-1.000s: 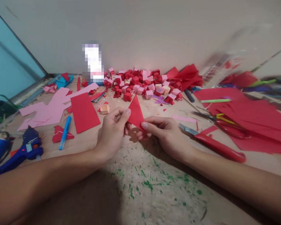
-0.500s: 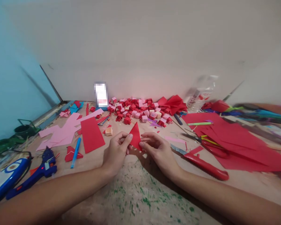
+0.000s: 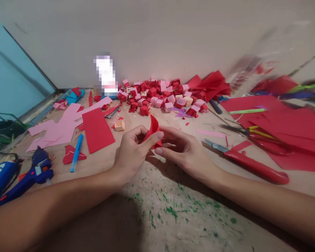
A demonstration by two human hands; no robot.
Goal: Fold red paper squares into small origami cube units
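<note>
Item: red paper piece [image 3: 153,128], curled, held just above the worktop [image 3: 173,213] at centre.
Left hand [image 3: 132,154]: thumb and forefinger pinched on the paper.
Right hand [image 3: 185,152]: fingertips closed on its lower corner.
Containers: small peach paper box [image 3: 119,124], open-topped, left of the hands, inside not visible; dark green pail [image 3: 5,127], far left, contents hidden; clear plastic bag [image 3: 252,68], back right, blurred, red bits inside.
Loose: heap of red and pink paper cubes [image 3: 160,96] against the wall.
</note>
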